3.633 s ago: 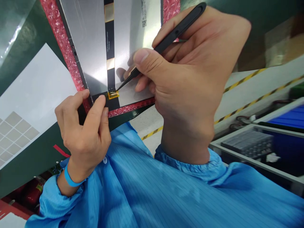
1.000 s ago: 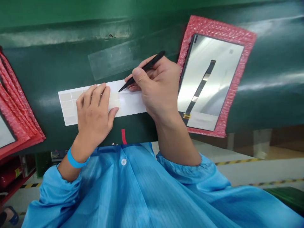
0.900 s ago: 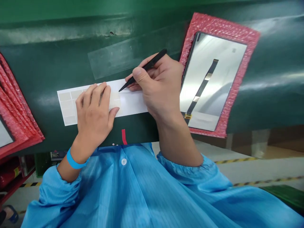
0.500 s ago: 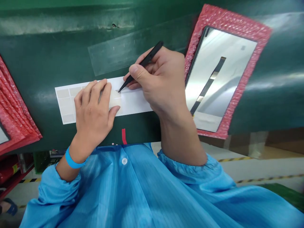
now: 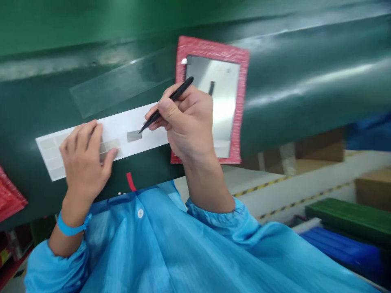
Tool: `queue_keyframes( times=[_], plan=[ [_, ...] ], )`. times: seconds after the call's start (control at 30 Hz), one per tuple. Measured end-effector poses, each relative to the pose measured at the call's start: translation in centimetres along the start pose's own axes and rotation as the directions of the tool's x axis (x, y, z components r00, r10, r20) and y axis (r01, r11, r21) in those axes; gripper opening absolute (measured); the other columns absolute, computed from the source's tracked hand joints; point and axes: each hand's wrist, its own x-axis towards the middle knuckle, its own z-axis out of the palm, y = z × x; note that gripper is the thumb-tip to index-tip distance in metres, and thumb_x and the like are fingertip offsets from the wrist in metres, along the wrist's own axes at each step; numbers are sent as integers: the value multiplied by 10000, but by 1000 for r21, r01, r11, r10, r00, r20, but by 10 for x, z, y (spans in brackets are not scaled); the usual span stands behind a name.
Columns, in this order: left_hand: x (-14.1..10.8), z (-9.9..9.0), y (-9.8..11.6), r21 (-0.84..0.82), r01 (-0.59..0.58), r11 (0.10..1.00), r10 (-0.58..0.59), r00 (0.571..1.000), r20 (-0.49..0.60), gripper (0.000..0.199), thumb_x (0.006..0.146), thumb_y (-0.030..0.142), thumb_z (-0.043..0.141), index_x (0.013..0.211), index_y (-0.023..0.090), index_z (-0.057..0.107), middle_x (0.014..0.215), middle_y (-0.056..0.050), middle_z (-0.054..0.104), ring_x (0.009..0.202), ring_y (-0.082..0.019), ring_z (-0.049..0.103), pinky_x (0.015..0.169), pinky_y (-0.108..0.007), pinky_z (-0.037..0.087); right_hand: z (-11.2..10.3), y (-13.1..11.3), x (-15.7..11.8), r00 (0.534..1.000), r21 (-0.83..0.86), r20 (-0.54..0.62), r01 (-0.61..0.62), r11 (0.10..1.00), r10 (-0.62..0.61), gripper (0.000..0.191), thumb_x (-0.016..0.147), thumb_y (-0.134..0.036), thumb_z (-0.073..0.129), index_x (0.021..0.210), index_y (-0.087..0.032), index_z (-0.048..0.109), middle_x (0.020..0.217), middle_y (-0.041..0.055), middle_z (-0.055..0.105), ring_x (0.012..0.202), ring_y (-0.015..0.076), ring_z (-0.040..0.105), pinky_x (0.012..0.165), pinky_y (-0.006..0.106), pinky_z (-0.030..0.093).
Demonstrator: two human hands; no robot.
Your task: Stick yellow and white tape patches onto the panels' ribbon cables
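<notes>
My left hand [image 5: 84, 160] lies flat with its fingers stretched over a white backing sheet [image 5: 117, 124], covering part of the pale grey rectangular stickers [image 5: 50, 152] on it. In my right hand [image 5: 194, 126] is a pair of slim black tweezers [image 5: 180, 90], pinched between thumb and fingers. Their tip meets the right end of one small grey sticker [image 5: 133, 136], which is apart from the others, over the bare stretch of the sheet. Whether that sticker touches the sheet or hovers just above it, I cannot tell.
Beyond my right hand, a display panel [image 5: 227, 110] with a dark flex cable lies on pink bubble wrap [image 5: 244, 85]. A clear plastic strip [image 5: 106, 87] rests on the green table mat [image 5: 290, 101]. More pink wrap [image 5: 10, 197] is at left, a red tape mark [image 5: 130, 182] in front.
My right hand has drawn the small grey sticker away from the others, rightward from my left hand. The left hand still presses the sheet. The camera view has swung to the right.
</notes>
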Motion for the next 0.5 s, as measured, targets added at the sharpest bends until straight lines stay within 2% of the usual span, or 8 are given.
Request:
queue_keyframes(
  times=[0.13,0.23,0.33,0.43,0.5],
  plan=[
    [1,-4,-6,2,-83,997,83,993,-79,540,1003,386,679,1524,281,583,1535,-130,622,1450,-448,540,1187,-650,409,-66,-15,-10,981,1,-176,81,997,-79,450,829,-563,930,880,-248,614,757,-14,730,576,158,689,504,245,610],
    [0,-2,7,-10,-123,992,120,977,-177,469,978,267,712,1443,283,652,1440,-149,684,1408,-436,592,1177,-663,453,-112,-13,-19,951,-31,-306,39,999,-47,454,793,-540,952,848,-230,624,709,-15,716,506,147,659,469,229,595],
    [3,8,44,-84,-186,979,161,957,-240,405,942,167,733,1337,248,693,1312,-157,743,1298,-394,674,1124,-633,519,-138,-4,-25,931,-27,-366,-20,999,9,448,802,-533,939,834,-218,623,715,7,726,505,147,670,461,207,580],
    [11,24,91,-173,-253,952,217,955,-202,324,945,133,709,1260,210,704,1260,-140,760,1234,-357,699,1087,-589,549,-145,1,-28,923,-15,-384,-2,1000,-4,409,827,-499,925,855,-218,629,724,19,734,512,154,678,455,208,578],
    [19,36,114,-219,-268,938,233,957,-172,287,964,124,679,1243,188,707,1255,-140,762,1236,-338,692,1082,-564,551,-145,3,-29,922,-14,-387,22,1000,-26,398,827,-487,929,890,-230,633,719,11,733,510,163,678,445,222,580]
  ],
)
